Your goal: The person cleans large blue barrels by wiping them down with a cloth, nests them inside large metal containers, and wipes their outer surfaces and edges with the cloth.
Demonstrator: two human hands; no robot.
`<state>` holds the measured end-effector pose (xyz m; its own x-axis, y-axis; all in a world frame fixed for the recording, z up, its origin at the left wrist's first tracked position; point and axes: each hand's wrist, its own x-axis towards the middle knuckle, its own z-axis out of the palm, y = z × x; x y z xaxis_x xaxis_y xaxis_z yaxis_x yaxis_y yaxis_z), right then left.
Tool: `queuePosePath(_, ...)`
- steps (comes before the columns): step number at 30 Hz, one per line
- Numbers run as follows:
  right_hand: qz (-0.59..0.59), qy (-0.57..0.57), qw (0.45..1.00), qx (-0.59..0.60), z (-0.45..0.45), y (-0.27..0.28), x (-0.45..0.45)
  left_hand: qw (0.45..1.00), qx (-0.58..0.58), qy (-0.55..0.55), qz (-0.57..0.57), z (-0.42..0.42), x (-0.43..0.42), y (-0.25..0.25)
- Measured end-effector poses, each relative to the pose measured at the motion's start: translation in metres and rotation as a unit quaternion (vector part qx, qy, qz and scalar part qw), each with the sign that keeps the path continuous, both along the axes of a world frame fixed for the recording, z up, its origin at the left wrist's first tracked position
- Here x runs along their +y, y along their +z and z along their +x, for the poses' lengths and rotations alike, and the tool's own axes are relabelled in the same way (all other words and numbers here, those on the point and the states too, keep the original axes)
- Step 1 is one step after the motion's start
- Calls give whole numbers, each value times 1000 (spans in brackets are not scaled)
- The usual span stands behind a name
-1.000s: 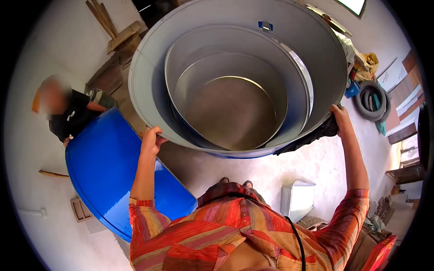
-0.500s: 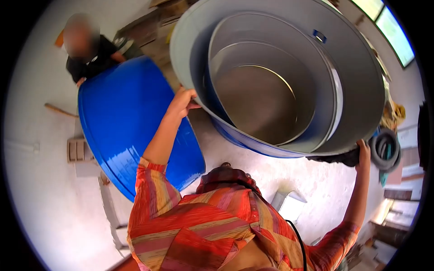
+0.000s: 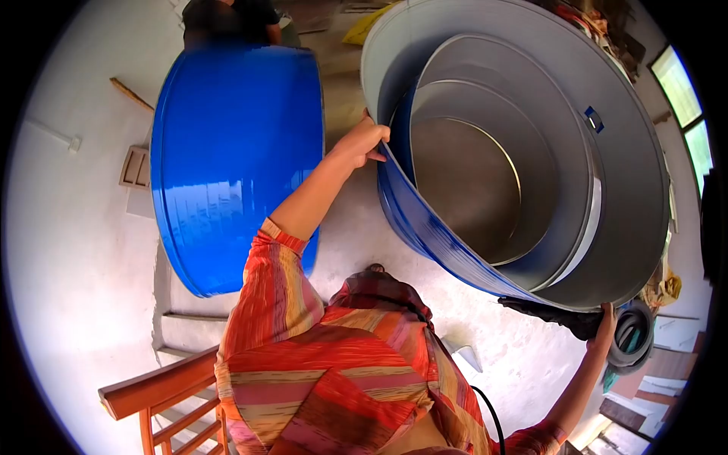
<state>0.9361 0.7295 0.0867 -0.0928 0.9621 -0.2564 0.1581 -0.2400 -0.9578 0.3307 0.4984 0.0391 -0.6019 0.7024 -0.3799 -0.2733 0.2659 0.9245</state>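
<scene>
A large round metal shell (image 3: 626, 189), grey inside and blue outside, fills the upper right, with smaller grey rings nested inside it. My left hand (image 3: 364, 141) is closed on its near left rim, thumb and fingers on either side of the edge. At the lower right of the same rim, my right hand (image 3: 604, 327) grips the edge beside a black cloth (image 3: 557, 317) that hangs under it. The rim hides part of my right fingers. To the left of my left arm stands a blue curved shell (image 3: 235, 159).
A co-worker in dark clothes (image 3: 227, 23) is behind the blue shell. A wooden railing (image 3: 163, 387) and steps are at the lower left. Black tyres (image 3: 631, 337) lie at the right, near leaning boards (image 3: 675, 364). A wooden stick (image 3: 130, 92) is at the left wall.
The view has turned. The grey shell has shifted right and tilted in my hands, and the blue shell now appears more upright. The railing has come into view and the co-worker is higher in the frame.
</scene>
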Motion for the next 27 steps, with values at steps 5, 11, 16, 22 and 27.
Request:
queuePosePath(5, -14, 10, 1000, -9, 3, -3, 4, 1000, 7, 17, -4, 0, 0, -2)
queuePosePath(11, 0, 23, 1000, -16, -1, -1, 1, 999, 24, 33, -15, 2, -1, -1)
queuePosePath(16, 0, 41, 999, -10, -1, 1, 0, 999, 24, 40, -27, 5, 1, 4)
queuePosePath(22, -9, 42, 999, 0, -6, 4, -5, 1000, 22, 22, -2, -3, 3, -5)
queuePosePath(27, -36, 57, 997, 35, -1, -4, 2, 1000, 17, 20, -11, 6, 2, 8)
